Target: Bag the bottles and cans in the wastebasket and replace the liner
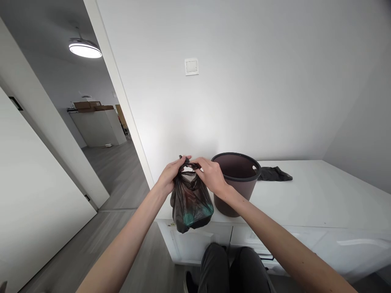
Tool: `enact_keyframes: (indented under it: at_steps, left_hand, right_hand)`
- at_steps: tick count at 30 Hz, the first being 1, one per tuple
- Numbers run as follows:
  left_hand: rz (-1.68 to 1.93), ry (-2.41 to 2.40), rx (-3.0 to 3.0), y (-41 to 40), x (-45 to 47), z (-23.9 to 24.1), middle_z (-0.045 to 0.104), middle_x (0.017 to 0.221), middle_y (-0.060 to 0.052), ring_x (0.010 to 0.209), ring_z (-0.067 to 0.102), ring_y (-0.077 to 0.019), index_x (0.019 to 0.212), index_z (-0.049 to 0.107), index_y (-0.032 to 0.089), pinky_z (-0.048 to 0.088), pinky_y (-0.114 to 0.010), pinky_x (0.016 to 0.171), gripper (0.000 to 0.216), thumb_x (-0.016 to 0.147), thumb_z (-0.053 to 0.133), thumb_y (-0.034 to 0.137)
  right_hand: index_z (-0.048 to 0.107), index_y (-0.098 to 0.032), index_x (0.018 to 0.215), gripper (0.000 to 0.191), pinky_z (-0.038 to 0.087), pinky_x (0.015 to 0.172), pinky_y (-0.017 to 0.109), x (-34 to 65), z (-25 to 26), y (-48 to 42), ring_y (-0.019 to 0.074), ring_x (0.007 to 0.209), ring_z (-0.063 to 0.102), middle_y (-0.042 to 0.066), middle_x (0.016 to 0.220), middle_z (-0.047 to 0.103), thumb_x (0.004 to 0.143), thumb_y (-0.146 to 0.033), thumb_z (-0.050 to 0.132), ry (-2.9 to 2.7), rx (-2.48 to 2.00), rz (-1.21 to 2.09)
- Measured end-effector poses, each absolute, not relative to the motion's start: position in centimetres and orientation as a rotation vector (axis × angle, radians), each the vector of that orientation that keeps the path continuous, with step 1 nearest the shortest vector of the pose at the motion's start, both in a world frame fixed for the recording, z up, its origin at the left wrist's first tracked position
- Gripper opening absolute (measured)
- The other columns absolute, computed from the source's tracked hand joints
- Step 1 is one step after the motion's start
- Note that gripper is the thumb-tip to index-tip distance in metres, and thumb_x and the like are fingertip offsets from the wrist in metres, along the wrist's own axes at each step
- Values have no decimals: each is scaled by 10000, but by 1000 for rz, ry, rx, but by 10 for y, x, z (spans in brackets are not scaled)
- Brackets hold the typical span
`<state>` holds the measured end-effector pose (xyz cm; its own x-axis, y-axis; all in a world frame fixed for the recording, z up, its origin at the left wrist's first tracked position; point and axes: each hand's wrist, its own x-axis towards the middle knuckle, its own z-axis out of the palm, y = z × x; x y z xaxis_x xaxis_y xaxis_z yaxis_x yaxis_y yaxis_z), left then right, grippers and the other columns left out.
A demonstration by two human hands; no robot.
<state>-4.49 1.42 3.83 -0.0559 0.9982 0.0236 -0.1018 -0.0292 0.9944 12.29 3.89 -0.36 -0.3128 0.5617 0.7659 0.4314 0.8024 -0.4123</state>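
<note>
A thin black plastic bag (194, 199) hangs from both my hands in front of the white cabinet's left end. Something green shows through its lower part, but I cannot make out what. My left hand (171, 174) is closed on the bag's gathered top at the left. On the other side of the top, my right hand (213, 175) pinches the bag's handle part. Close by my right forearm, a dark brown trash can (236, 191) with a black rim stands upright on the cabinet, its front partly hidden by that arm.
The white cabinet top (305, 199) runs to the right along the wall. A folded black plastic bag (275, 174) lies on it behind the can. A light switch (192, 66) is on the wall. To the left are a doorway and a white door (33, 195).
</note>
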Motion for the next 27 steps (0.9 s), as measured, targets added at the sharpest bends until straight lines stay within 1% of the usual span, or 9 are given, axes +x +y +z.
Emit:
enact_keyframes:
  at_steps: [4,6,8,11,17,20,22,25,27]
  left_hand:
    - [1435,1075,1106,24,-45,31,764,961,-61,864,668,-189,1082,796,180,514,-300,785,567,695,894,582]
    - [1509,1069,1086,31,-48,22,778,1076,-80,963,686,-207,1065,788,186,515,-305,822,554,703,889,594]
    - [1557,1087,1066,41,-56,10,762,1235,-97,1101,682,-231,1056,775,197,509,-313,864,538,731,866,615]
    - [1568,1152,1051,53,-72,-9,713,1371,-126,1242,648,-270,1101,746,203,486,-345,922,583,764,815,674]
    - [1607,1362,1039,57,-106,-40,682,1416,-163,1368,566,-321,1134,710,208,411,-374,945,664,763,746,757]
    - [1594,1423,1049,51,-113,-42,698,1389,-166,1310,593,-318,1112,720,207,409,-344,848,662,751,743,762]
    - [1582,1412,1085,44,-111,-36,720,1351,-162,1165,655,-278,1087,735,198,413,-316,775,651,745,754,753]
    - [1558,1289,1189,29,-100,-16,765,1233,-154,890,679,-184,1065,747,172,445,-295,720,616,766,773,709]
    - [1529,1194,1289,17,-88,0,786,1116,-137,815,670,-163,1050,750,159,484,-297,733,572,797,775,672]
  right_hand:
    - [735,-246,1160,281,522,873,365,131,-3,34,253,1053,739,84,1207,781,1060,-236,473,-1954,-700,148]
    - [751,-256,1128,282,517,919,389,135,-5,27,259,1121,724,77,1263,768,1070,-252,476,-1946,-664,92]
    - [761,-260,1081,271,504,942,412,139,-9,17,264,1137,715,74,1244,775,1070,-255,490,-1955,-644,28]
    - [755,-250,1037,249,510,887,406,147,-23,1,245,1043,727,76,1129,801,1066,-224,509,-1995,-616,-25]
    - [707,-214,987,184,518,711,308,169,-63,-27,166,845,714,33,979,809,1026,-100,568,-1951,-539,-206]
    - [688,-208,998,195,516,702,284,183,-79,-37,150,820,705,14,954,801,1008,-53,571,-1957,-560,-228]
    - [685,-217,1004,202,512,700,273,189,-86,-41,147,837,710,8,961,792,1019,-66,552,-1999,-628,-170]
    - [680,-248,1090,148,503,663,272,182,-89,-40,152,863,717,19,1086,764,1058,-199,544,-2072,-823,-23]
    - [640,-268,1236,205,506,650,287,165,-83,-34,174,894,722,50,1226,718,1064,-337,553,-2109,-959,37]
